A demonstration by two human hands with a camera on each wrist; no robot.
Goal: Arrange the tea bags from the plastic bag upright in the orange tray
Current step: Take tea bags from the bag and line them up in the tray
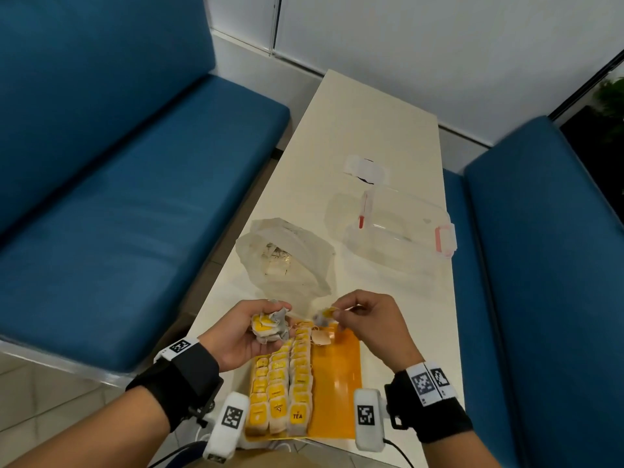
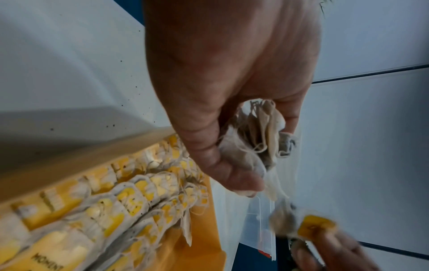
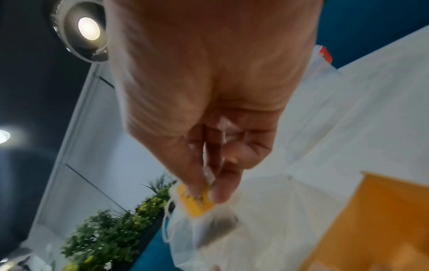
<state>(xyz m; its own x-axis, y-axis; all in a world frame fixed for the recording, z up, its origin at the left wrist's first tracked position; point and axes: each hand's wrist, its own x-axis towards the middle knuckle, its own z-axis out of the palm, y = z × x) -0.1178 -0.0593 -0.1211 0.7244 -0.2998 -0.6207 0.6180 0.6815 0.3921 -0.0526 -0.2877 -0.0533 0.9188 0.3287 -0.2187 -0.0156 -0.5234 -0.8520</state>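
Note:
The orange tray (image 1: pixel 337 383) lies at the table's near end, its left part filled with rows of upright yellow-tagged tea bags (image 1: pixel 280 383), (image 2: pixel 130 198). My left hand (image 1: pixel 256 327) hovers over the tray's far left corner and grips a bunch of tea bags (image 1: pixel 270 327), (image 2: pixel 257 139). My right hand (image 1: pixel 347 312) is beside it, over the tray's far edge, pinching one tea bag (image 1: pixel 326 315) by its yellow tag (image 3: pixel 197 201). One loose tea bag (image 1: pixel 320 337) lies flat at the tray's far end. The clear plastic bag (image 1: pixel 287 261) sits just beyond the tray with tea bags inside.
A clear lidded container (image 1: pixel 401 228) with pink clips stands to the right of the plastic bag, and a white item (image 1: pixel 366 168) lies beyond it. Blue benches (image 1: pixel 135 197) flank the narrow white table (image 1: pixel 371 123) on both sides.

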